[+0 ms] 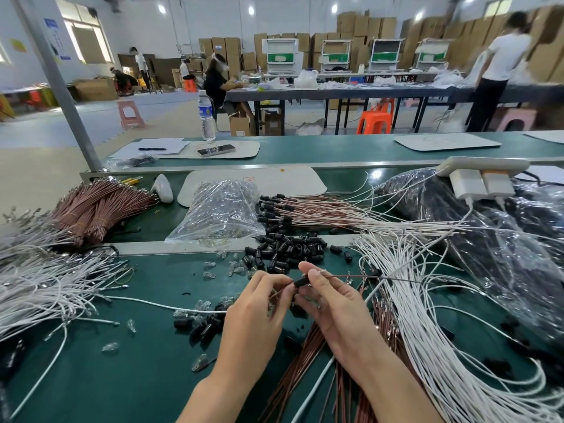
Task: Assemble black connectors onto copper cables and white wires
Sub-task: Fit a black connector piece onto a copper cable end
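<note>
Black connector [300, 282] sat just above the green table [137, 377], its left end pinched by the left hand [256, 309]. The right hand [329, 303] pinched the copper cable [351, 275] (trailing right). Beyond lay loose connectors [287, 251], then a clear bag [219, 212].

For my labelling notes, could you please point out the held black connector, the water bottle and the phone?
black connector [300, 282]: head view, middle of its body.
water bottle [205, 111]: head view, its label.
phone [216, 150]: head view, middle of its screen.
</note>
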A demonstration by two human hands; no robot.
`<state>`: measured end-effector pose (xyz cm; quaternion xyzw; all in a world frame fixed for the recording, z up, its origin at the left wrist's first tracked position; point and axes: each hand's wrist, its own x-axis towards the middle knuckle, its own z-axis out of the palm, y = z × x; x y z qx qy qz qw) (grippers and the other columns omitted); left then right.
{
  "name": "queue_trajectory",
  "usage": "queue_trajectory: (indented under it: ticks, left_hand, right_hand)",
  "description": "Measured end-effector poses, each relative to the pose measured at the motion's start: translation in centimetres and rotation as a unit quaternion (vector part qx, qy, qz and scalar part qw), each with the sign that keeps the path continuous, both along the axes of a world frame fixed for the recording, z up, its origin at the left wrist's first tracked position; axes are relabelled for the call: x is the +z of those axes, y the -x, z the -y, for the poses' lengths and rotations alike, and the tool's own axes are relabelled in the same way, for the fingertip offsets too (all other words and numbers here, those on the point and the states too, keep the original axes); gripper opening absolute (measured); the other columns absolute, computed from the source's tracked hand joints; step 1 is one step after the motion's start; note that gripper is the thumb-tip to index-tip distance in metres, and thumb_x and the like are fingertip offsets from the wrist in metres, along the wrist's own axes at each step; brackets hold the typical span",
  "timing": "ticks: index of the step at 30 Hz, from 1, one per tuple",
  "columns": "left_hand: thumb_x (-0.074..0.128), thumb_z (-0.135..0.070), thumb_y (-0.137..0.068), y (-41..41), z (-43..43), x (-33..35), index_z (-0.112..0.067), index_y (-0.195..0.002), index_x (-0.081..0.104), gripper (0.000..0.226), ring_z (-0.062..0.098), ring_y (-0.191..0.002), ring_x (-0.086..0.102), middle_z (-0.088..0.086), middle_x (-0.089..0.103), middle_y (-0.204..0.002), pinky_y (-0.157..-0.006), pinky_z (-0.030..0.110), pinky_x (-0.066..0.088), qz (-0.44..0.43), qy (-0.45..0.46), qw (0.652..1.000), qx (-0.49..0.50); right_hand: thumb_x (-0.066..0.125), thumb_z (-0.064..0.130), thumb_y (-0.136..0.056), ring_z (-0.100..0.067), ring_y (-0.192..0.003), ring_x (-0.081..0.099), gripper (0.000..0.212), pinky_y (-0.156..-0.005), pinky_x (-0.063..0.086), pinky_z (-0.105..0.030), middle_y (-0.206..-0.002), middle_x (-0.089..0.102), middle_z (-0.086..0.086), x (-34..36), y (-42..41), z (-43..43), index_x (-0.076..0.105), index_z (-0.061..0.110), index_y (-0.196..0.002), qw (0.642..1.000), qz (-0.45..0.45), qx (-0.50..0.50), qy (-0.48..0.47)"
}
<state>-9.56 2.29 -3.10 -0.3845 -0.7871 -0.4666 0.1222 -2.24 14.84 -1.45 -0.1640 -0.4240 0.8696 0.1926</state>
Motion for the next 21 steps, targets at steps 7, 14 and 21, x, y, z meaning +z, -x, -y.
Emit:
queue_trajectory:
  ticks: [7, 14, 21]
  left_hand:
    - [0.046, -0.051, -0.097, -0.2, 0.2, 0.2, -0.031, -0.095, 0.057, 0.023, -0.001, -0.082, 0.059, -0.02, 0.059, -0.087, -0.067, 0.018, 0.047, -0.021, 0.013, 1.0, 0.007]
    - [0.049, -0.044, -0.098, 0.2, 0.7, 0.6, -0.027, -0.093, 0.059, 0.02, 0.004, -0.075, 0.063, -0.017, 0.062, -0.086, -0.061, 0.025, 0.052, -0.054, 0.028, 0.998, 0.015]
    - [0.054, -0.038, -0.098, 1.0, 1.6, 0.9, -0.027, -0.095, 0.059, 0.012, 0.005, -0.073, 0.064, -0.019, 0.063, -0.087, -0.061, 0.026, 0.053, -0.082, 0.043, 0.995, 0.03]
  right_hand:
    - [0.076, 0.023, -0.075, -0.008, -0.074, 0.068, 0.02, -0.07, 0.059, -0.023, -0.084, 0.074, 0.0, 0.4, -0.3, -0.3, 0.083, 0.019, -0.094, 0.997, -0.004, -0.064, -0.042]
    - [0.073, 0.025, -0.08, -0.013, -0.088, 0.072, 0.018, -0.071, 0.059, -0.025, -0.099, 0.077, -0.005, 0.8, -1.2, -1.3, 0.082, 0.021, -0.094, 0.992, -0.021, -0.113, -0.056]
    - [0.073, 0.023, -0.08, -0.01, -0.077, 0.07, 0.018, -0.064, 0.06, -0.022, -0.09, 0.075, 0.0, 1.7, -2.7, -3.9, 0.077, 0.017, -0.096, 0.98, -0.077, -0.178, 0.047]
